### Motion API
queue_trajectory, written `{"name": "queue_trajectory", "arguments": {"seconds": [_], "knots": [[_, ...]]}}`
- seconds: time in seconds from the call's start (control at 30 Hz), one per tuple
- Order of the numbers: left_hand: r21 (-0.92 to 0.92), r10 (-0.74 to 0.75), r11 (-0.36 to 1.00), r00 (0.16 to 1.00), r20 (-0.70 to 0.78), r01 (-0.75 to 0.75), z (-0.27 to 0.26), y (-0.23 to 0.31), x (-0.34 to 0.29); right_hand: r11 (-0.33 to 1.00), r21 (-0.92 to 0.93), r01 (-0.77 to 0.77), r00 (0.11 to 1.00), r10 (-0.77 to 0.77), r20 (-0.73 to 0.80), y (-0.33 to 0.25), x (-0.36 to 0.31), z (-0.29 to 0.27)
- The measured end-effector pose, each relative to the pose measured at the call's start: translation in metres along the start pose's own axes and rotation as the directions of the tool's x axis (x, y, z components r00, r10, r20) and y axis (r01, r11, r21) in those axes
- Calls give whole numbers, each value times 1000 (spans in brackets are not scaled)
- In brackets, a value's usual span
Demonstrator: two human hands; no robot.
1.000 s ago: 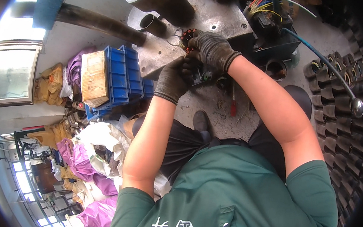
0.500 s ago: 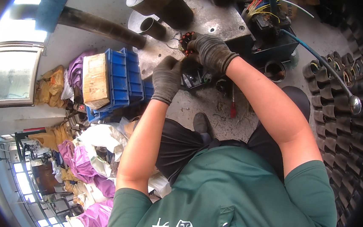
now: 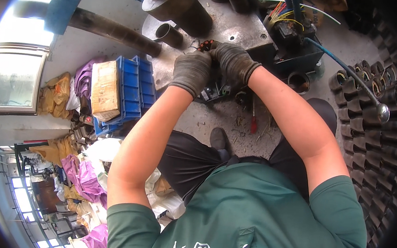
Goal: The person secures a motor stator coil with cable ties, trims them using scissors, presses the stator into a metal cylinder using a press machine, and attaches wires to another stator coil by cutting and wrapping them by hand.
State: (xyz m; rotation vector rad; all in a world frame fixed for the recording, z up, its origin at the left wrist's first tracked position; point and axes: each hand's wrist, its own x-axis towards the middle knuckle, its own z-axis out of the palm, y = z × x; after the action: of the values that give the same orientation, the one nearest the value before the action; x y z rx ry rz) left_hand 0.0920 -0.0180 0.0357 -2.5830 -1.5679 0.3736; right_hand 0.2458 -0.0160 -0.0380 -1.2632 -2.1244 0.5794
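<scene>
Grey gloves [image 3: 194, 77]: knitted, darkened by wear, one on each hand; the forearms [image 3: 296, 109] are bare up to green sleeves [image 3: 136, 221].
Dark ring [image 3: 206, 45]: a ring-shaped part with orange-red bits along its rim, found over the near edge of the metal plate [image 3: 248, 31]. Whether it rests there or is held clear cannot be told.
Ring's lie: directly ahead of the fingertips, between the two hands. Only its far arc shows, running left to right; the gloves cover the rest, and no long axis can be made out.
Right hand [image 3: 234, 62]: fingers bent and narrow, appearing to pinch the ring's right side.
Left hand [image 3: 192, 71]: back of the glove upward, fingers bent toward the ring's near left side; their tips are hidden, so whether they grip cannot be told.
Nearer hand: both are close; the right has the plainer contact, reaching in from the right.
Thin leads [image 3: 195, 45]: just left of the ring, over the plate.
Short tube [image 3: 169, 36]: on the plate, left of the ring and apart from it, its open mouth visible.
Red-handled tool [image 3: 254, 124]: below the right hand, well apart from it.
Dark cylinders [image 3: 364, 132]: stacked in rows at far right.
</scene>
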Motion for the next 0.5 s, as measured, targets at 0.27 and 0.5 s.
{"name": "queue_trajectory", "arguments": {"seconds": [0.27,0.5], "knots": [[133,92,986,991,95,-104,-23,7,-7,994,-88,-59,998,58,-6,-16,-5,-13],[-221,-186,957,982,21,186,6,-5,-15,994,-34,-104,995,104,-13,-12,0,0]]}}
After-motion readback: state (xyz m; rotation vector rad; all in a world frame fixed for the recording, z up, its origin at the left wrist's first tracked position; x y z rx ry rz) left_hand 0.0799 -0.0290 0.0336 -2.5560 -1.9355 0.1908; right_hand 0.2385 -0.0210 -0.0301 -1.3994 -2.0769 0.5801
